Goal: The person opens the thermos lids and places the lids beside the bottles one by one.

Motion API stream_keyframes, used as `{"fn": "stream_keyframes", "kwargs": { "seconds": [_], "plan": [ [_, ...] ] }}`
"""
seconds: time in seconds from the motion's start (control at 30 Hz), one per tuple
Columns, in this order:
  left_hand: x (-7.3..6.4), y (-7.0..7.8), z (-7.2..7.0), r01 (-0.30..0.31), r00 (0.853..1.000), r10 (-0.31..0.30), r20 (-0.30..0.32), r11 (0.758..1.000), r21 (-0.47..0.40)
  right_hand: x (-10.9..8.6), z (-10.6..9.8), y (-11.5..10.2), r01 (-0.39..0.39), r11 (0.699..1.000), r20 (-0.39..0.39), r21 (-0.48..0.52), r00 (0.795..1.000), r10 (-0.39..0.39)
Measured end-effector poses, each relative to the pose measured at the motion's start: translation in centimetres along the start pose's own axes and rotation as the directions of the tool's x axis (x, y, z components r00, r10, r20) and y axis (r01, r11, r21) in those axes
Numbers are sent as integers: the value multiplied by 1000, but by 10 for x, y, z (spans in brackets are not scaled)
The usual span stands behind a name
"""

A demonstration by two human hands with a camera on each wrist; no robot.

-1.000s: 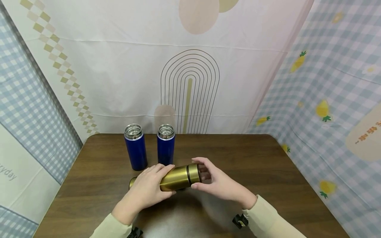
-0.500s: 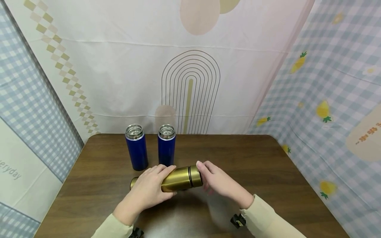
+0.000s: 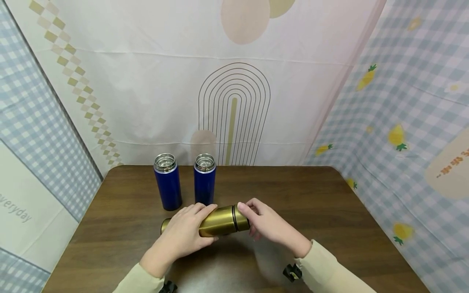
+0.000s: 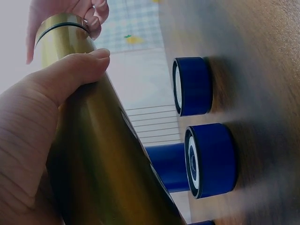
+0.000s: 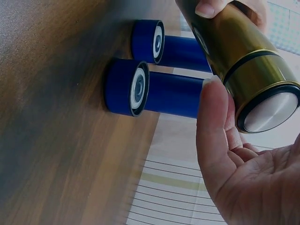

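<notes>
A gold vacuum flask [image 3: 218, 221] is held aslant above the table, its capped end toward the right. My left hand [image 3: 183, 232] grips its body from above, the thumb along the near side. Around the gold cap [image 3: 240, 215] are the thumb and curled fingers of my right hand [image 3: 269, 224]; the thumb lies on the cap's upper side. A dark ring separates cap and body. In the right wrist view the cap's silver end disc [image 5: 273, 112] shows. Two blue lids [image 5: 119, 89] lie on the table below the flask, hidden from the head view.
Two lidless blue flasks [image 3: 168, 189] stand upright behind the gold one, steel mouths showing. The brown wooden table [image 3: 293, 191] reaches back to a white patterned cloth [image 3: 146, 101]. Checked cloth [image 3: 395, 101] hangs at the right side.
My right hand has turned about the cap: its thumb has gone from the lower edge to the upper side, and its spread fingers have curled in. The left hand keeps its grip.
</notes>
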State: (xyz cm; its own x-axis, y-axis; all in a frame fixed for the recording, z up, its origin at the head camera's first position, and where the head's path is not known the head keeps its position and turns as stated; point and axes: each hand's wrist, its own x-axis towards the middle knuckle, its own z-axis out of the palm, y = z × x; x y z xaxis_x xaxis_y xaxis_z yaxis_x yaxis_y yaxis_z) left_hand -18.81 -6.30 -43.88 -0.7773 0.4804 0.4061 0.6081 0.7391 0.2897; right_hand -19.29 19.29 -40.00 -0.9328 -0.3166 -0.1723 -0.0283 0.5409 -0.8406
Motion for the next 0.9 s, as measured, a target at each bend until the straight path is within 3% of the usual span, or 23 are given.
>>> {"fn": "stream_keyframes", "kwargs": {
  "seconds": [0.27,0.43,0.53,0.67,0.9],
  "plan": [
    [-1,-2,1,18,1000,-18,-4,1000,5,1,0,4,128,990,-4,59,992,-128],
    [-1,-3,-1,39,999,-39,-13,999,-6,1,-1,8,277,960,-11,40,961,-277],
    [-1,-3,-2,48,999,-48,-13,999,-9,1,-1,10,328,944,-12,44,945,-327],
    [-1,-3,-1,41,999,-41,-5,999,-15,1,0,11,319,947,-33,46,948,-318],
    [-2,-2,2,13,1000,-13,3,1000,-16,1,0,9,195,980,-58,-36,979,-197]
  ]
}}
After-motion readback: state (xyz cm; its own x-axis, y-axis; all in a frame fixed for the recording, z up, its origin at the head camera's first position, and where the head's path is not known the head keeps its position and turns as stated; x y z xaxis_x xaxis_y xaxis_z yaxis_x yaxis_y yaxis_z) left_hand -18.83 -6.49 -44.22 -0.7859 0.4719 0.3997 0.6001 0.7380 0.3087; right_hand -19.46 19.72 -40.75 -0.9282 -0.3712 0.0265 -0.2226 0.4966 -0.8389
